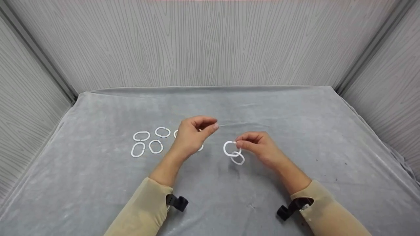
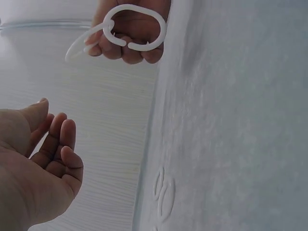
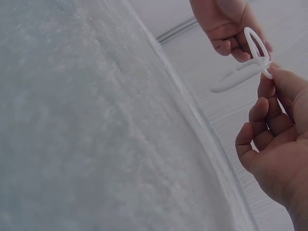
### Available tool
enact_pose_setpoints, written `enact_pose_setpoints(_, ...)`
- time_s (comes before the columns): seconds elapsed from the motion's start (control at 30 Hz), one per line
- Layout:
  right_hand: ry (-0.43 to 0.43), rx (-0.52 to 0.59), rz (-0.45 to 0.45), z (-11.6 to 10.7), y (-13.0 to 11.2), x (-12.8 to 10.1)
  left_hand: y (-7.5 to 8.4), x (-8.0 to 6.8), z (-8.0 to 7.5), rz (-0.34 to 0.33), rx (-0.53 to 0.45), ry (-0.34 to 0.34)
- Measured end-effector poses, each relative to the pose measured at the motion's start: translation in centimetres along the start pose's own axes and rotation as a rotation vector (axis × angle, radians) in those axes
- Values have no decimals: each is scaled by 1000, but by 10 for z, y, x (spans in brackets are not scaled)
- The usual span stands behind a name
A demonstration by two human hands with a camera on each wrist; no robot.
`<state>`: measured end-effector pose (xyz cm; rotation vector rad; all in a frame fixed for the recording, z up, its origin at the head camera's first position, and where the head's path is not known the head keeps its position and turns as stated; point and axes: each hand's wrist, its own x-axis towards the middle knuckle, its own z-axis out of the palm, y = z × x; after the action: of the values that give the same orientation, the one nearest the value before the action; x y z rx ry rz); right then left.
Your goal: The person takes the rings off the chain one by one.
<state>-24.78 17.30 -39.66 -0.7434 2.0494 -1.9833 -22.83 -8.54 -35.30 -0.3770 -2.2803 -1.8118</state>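
Between the thumb and fingertips of my right hand (image 1: 261, 147) is a white plastic oval chain link (image 1: 226, 151), held above the cloth. A second white link (image 1: 241, 161) hangs looped through it. Each link is a thin oval; the left wrist view shows a small gap in one link's (image 2: 138, 8) side. To the left and a little farther back hovers my left hand (image 1: 193, 136), its fingers loosely bent with nothing between them. In the left wrist view, its thumb stands apart from the bent fingers. The left hand partly hides more links in the head view.
Several loose white links (image 1: 143, 145) lie flat on the grey cloth (image 1: 210, 203) left of the hands, with one link (image 1: 200, 148) peeking out beside the left wrist. Grey wood-patterned panels (image 1: 210, 42) stand behind and at both sides.
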Motion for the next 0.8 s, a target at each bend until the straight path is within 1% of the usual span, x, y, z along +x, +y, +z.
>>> enact_pose_setpoints(0.2,53,-3,-7,-2,-2,0,1,-14,8,8,-45,-56)
enact_pose_setpoints(0.3,69,-5,-14,-2,-3,0,1,-20,10,12,-51,-82)
enact_pose_setpoints(0.4,82,-3,-22,-1,-6,-1,0,-24,11,21,-50,-92)
enact_pose_setpoints(0.53,111,-1,-39,1,-10,-2,-1,-27,14,24,-50,-107)
enact_pose_setpoints(0.63,135,-7,-46,2,-13,-2,-1,-27,16,27,-68,-122)
enact_pose_setpoints(0.8,163,-32,-36,4,-17,-3,0,-28,19,22,-86,-132)
